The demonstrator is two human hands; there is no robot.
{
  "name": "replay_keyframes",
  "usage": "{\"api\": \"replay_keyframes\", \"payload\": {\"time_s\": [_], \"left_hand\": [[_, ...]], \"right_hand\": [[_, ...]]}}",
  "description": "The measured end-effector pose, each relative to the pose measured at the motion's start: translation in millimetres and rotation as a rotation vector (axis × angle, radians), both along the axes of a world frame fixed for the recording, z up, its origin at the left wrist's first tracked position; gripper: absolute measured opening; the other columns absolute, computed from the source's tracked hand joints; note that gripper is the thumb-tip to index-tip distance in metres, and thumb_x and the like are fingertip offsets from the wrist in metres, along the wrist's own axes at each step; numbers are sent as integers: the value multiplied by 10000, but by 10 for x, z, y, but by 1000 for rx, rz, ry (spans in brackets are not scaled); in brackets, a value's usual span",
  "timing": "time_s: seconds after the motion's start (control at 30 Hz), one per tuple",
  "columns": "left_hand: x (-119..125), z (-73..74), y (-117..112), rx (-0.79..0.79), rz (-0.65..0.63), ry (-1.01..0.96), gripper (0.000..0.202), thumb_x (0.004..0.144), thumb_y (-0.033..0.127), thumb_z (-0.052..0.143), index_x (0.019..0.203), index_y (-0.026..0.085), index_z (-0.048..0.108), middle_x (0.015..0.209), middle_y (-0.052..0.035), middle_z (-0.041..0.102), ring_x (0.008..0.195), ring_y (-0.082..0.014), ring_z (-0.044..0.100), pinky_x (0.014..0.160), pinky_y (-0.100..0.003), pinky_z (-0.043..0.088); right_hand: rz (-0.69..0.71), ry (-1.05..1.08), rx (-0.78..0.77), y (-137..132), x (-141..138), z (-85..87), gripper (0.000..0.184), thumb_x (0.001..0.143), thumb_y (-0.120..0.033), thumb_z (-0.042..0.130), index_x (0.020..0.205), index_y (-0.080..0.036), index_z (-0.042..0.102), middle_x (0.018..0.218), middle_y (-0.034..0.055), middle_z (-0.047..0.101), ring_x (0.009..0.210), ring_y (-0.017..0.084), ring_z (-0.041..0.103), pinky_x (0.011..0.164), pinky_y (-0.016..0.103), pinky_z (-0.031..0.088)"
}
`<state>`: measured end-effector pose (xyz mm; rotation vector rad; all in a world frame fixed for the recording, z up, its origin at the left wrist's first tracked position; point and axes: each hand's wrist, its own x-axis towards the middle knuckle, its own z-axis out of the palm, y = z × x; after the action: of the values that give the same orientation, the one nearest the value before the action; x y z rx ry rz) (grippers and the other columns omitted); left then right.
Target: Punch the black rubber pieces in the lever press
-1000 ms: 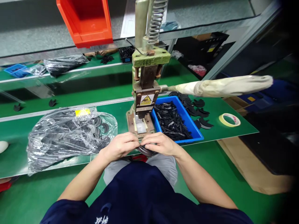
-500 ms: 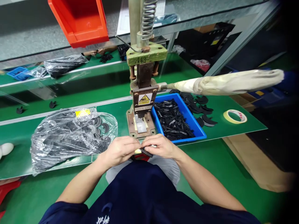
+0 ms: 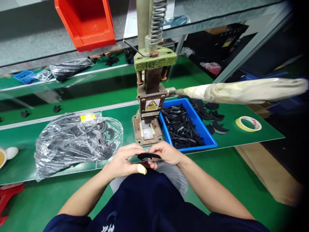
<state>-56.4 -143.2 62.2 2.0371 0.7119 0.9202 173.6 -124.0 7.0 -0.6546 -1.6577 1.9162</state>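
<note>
A curved black plastic piece [image 3: 149,156] is held level in front of my body, just below the press. My right hand [image 3: 166,154] grips its right end between thumb and fingers. My left hand [image 3: 125,161] is at the piece's left end, its thumb, wrapped in yellow tape, spread well away from the fingers. Those fingertips reach behind the piece, so whether they touch it is hidden. Directly beyond both hands stands the hand press [image 3: 152,104], with a pale block [image 3: 147,132] on its base. The press's long wrapped lever [image 3: 241,91] sticks out to the right.
Right of the press, a blue bin [image 3: 212,144] holds many small black parts. Curved black pieces [image 3: 219,128] and a tape roll [image 3: 248,124] lie beyond it. On the left is a clear bag [image 3: 74,145] of curved pieces. An orange bin [image 3: 96,40] hangs above; another person's hands show behind.
My left thumb has swung away from the black piece, and the left hand has opened. In my right hand the piece has turned and now shows its broad curved side. The view shifted slightly.
</note>
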Motion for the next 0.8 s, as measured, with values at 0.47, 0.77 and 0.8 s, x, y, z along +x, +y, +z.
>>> {"api": "replay_keyframes", "payload": {"time_s": [0.47,0.77,0.8], "left_hand": [[17,-419,180,-631,419,-237,296,765,421,775,863,148,715,740,-36,718,613,-142,641,606,-268,548],[-314,-699,651,-620,601,-306,241,706,245,787,908,127,725,734,-29,709,598,-134,637,572,-242,526],[-414,-726,827,-625,660,-327,230,688,209,792,886,120,714,731,-27,703,595,-129,633,570,-236,521]], "right_hand": [[-582,-90,-66,15,-361,-94,381,809,-556,683,845,-176,679,687,-5,617,649,114,549,664,278,514],[-735,-228,-14,37,-311,-84,571,743,-602,726,1127,-185,663,1027,103,746,846,200,694,790,364,601],[-756,-248,-10,34,-236,-74,560,749,-601,719,1116,-181,664,1004,108,749,829,204,699,787,371,607]]}}
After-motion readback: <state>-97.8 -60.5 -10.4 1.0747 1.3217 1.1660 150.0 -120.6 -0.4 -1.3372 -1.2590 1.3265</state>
